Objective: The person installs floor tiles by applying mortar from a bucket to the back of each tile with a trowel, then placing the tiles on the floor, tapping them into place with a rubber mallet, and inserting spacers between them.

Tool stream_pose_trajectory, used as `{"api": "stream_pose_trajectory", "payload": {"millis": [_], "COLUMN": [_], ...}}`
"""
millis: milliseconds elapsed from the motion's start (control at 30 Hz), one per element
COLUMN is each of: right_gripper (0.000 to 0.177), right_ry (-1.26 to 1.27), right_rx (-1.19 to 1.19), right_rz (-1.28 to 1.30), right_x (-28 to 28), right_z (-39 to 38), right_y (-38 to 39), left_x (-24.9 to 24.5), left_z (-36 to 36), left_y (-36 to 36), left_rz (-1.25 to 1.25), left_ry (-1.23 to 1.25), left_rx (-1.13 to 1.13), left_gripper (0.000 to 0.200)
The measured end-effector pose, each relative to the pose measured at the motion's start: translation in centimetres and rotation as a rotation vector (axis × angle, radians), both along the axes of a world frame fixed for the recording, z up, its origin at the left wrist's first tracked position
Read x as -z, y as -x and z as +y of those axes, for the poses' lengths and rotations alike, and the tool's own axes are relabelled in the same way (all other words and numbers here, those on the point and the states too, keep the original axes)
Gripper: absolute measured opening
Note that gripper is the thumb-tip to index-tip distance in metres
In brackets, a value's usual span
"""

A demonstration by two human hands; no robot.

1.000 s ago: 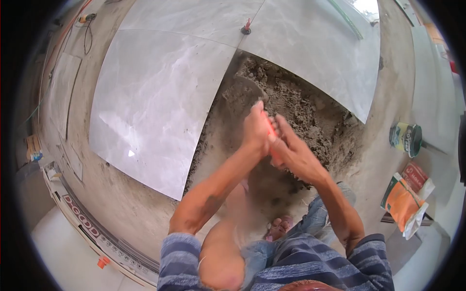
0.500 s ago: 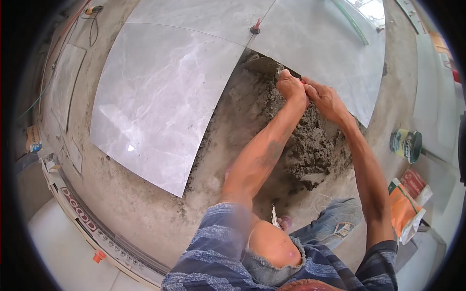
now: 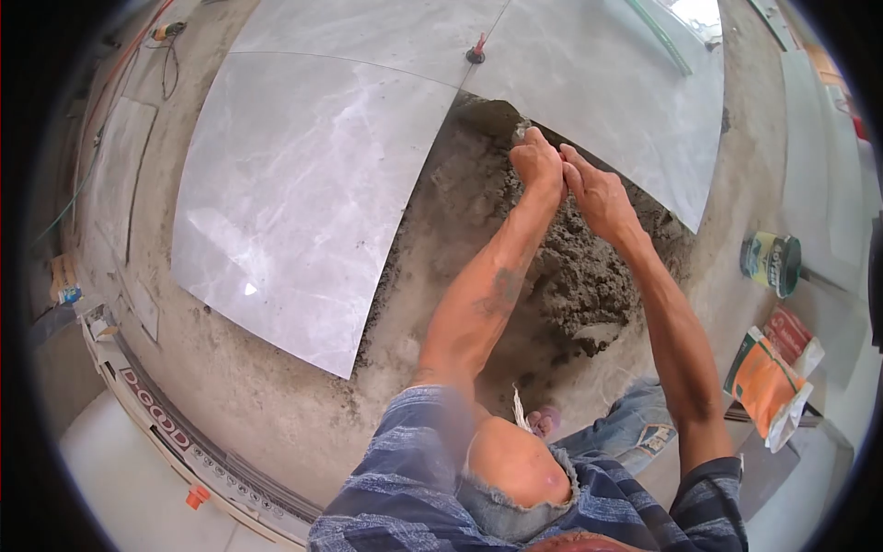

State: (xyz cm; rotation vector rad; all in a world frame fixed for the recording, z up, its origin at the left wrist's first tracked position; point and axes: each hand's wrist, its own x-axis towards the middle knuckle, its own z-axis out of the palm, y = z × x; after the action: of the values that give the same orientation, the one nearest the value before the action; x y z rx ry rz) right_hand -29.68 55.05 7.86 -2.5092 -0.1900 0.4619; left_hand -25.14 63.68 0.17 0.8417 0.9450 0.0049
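A trowel (image 3: 494, 116) lies with its flat, mortar-smeared blade at the inner corner of the gap between the tiles. My left hand (image 3: 538, 164) is closed around its handle, just behind the blade. At the handle's red end, my right hand (image 3: 600, 195) meets the left, its fingers closed against the handle and partly hidden. Beneath both hands is a heap of grey, crumbly mortar (image 3: 589, 276), roughest on the right. A large grey marbled tile (image 3: 294, 193) borders the gap on the left, and another tile (image 3: 616, 101) borders it at the far right.
A red-topped tile leveller (image 3: 475, 50) stands at the tile joint. To the right are a dark tub (image 3: 771, 264) and an orange bag (image 3: 765, 382). A long tool marked D-GOOD (image 3: 175, 432) runs along the lower left. My bare knee (image 3: 520, 465) is close below the mortar.
Both hands have shifted slightly left with the trowel, whose blade stays at the gap's far corner. The view has also moved a little.
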Motion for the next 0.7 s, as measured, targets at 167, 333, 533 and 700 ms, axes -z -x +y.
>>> {"api": "stream_pose_trajectory", "payload": {"millis": [167,333,533,700], "right_gripper": [0.046,0.047,0.044,0.044], "right_ry": [0.066,-0.011,-0.062,-0.027], "right_rx": [0.012,-0.024,-0.066,0.0], "right_rz": [0.042,-0.021,-0.067,-0.063], "right_x": [0.1,0.2,0.2,0.9], "right_z": [0.5,-0.2,-0.8,0.0], "right_y": [1.1,0.1,-0.7,0.9], "left_x": [0.1,-1.0,-0.3,0.7], "left_z": [0.5,0.2,-0.3,0.4], "left_y": [1.0,0.5,-0.8,0.2], "left_rz": [-0.028,-0.005,0.05,0.034], "left_ry": [0.086,0.016,-0.034,-0.209], "left_rx": [0.007,0.031,0.005,0.117], "left_gripper": [0.039,0.036,0.04,0.039]}}
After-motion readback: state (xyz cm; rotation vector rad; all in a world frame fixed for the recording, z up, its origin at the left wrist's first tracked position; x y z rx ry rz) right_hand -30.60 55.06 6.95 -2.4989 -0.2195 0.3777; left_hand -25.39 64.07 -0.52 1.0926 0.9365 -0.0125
